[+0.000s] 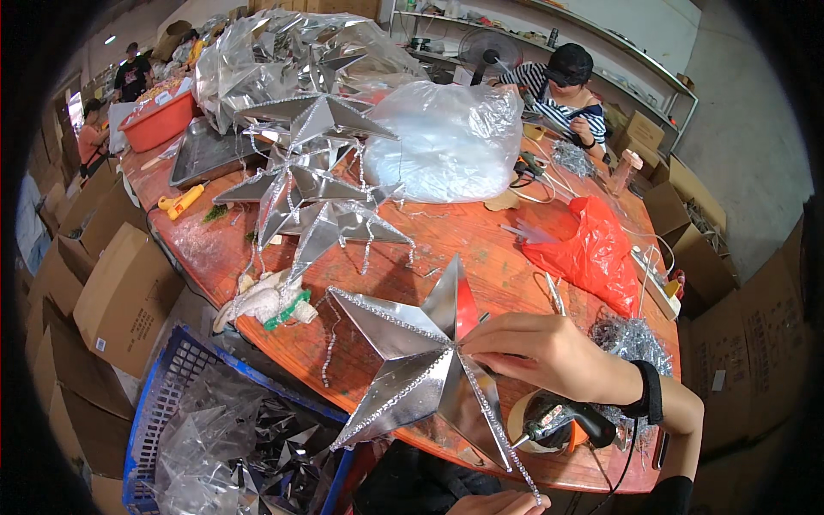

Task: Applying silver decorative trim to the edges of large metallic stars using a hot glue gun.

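A large silver five-pointed star lies at the near edge of the table, with silver bead trim along its ridges. My right hand reaches in from the right, its fingers pinched together on the trim by the star's centre; the fingertips partly hide that spot. At the lower edge my left hand, only partly in view, grips the loose end of the trim that hangs past the lower right point. Below my right wrist, a black glue gun rests across a round container, its nozzle towards the star.
More silver stars with dangling trim are stacked behind. Plastic bags, a red bag, a yellow glue gun and silver tinsel lie about. A blue crate stands lower left. A co-worker sits across the table.
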Demonstrator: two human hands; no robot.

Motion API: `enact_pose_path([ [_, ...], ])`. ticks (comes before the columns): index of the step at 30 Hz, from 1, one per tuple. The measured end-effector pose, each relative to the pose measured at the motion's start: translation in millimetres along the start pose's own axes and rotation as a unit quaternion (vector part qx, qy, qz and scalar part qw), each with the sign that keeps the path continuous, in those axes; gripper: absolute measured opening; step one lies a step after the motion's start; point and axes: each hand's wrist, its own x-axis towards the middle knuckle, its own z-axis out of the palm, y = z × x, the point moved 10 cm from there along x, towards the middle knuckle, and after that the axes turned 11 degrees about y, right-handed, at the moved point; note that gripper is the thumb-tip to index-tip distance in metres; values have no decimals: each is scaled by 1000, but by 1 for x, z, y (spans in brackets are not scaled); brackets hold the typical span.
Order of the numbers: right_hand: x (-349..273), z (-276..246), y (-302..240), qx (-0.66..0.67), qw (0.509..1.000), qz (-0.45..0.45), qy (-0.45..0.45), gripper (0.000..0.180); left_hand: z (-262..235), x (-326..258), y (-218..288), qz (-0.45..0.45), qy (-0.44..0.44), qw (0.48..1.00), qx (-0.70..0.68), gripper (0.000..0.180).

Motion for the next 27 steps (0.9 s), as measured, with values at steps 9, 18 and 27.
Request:
enact_pose_path([
  [9,-3,2,2,-1,1000,-12,-3,24,5,-2,1,3,-17,1000,5,15],
  [18,-3,1,1,-5,1000,-19,17,22,4,-4,-1,0,-6,1000,-3,13],
  [27,-5,1,-2,-23,999,-40,27,24,13,-16,-15,-24,-17,1000,3,13],
])
